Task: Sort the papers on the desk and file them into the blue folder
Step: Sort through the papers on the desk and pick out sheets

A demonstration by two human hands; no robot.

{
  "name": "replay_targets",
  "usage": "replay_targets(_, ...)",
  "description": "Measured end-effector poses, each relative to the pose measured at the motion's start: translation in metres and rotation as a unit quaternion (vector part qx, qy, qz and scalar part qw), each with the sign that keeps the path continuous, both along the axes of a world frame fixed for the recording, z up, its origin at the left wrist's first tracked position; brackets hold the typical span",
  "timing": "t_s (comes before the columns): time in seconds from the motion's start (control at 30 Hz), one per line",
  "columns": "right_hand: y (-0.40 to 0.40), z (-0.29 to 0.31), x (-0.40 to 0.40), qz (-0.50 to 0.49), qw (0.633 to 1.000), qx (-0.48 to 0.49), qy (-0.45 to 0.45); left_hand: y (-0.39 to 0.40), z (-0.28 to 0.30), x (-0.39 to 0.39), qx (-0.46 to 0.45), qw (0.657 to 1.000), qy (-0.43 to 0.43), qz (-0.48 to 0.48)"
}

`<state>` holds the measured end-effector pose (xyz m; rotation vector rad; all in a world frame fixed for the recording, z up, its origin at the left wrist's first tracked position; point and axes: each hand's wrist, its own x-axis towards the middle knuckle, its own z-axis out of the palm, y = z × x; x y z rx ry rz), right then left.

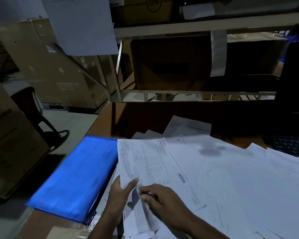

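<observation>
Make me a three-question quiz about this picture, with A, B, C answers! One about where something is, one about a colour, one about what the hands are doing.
1. Where does the folder lie?
A. left of the papers
B. on the shelf
C. on the chair

2. What colour is the folder?
A. red
B. blue
C. green

3. What is the left hand doing?
A. pointing at the shelf
B. holding a printed sheet
C. hanging empty

Answers:
1 A, it lies beside the papers at the desk's left edge.
2 B, it is plainly blue.
3 B, its thumb pinches the printed sheet; the right hand touches it too.
</observation>
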<state>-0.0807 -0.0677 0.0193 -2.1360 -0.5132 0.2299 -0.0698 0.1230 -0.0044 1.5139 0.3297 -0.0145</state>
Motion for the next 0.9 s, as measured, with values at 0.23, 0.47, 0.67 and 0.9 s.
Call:
replay_targets(0.23, -0.045, -0.008, 0.016, -0.215, 0.973, 0.038, -0.074, 0.000, -0.005, 0.001, 0.030, 0.999, 0.010, -0.019)
replay_targets(0.47, -0.087, 0.001, 0.026, -0.322, 0.945, -0.017, -0.054, 0.001, -0.002, 0.002, -0.124, 0.992, 0.012, -0.037)
replay_targets(0.67, -0.085, 0.017, 0.021, -0.232, 0.957, 0.156, 0.081, -0.012, 0.010, -0.002, -0.180, 0.983, -0.009, -0.027)
replay_targets(0.9, -0.080, 0.016, 0.013, -0.164, 0.981, 0.095, 0.030, -0.019, 0.005, 0.001, -0.103, 0.994, -0.006, -0.046)
